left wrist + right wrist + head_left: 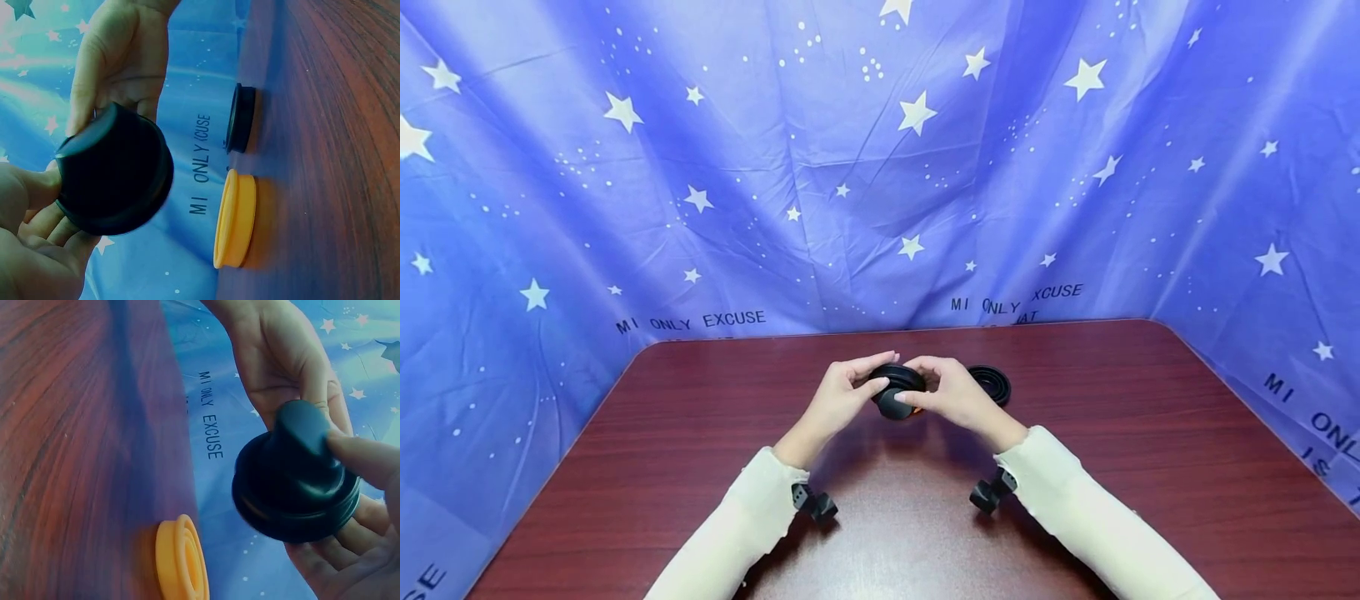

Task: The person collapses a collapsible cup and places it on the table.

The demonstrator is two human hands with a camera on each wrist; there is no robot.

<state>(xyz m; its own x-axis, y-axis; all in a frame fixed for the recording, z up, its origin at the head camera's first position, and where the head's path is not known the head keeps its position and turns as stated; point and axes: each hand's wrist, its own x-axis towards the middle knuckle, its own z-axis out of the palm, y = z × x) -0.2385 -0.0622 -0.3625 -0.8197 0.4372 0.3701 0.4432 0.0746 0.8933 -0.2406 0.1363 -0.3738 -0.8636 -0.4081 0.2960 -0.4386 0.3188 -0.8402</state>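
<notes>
Both hands hold one black round piece (pixel 896 405) above the table. It has a wide ridged rim and a narrower rounded stub, seen best in the right wrist view (pixel 299 481). My left hand (pixel 838 393) grips its left side, thumb in front and fingers round the rim. My right hand (pixel 953 393) grips the other side, its thumb on the stub. In the left wrist view, the black piece (pixel 119 175) appears dark and its inside cannot be made out. Behind the right hand on the table lies a black ringed disc (pixel 992 383).
A yellow-orange ringed piece (pixel 236 219) rests on the table near the hands, mostly hidden by the right hand in the head view. The dark red wooden table (pixel 662 467) meets a blue star-patterned curtain (pixel 850 167) at the back and sides.
</notes>
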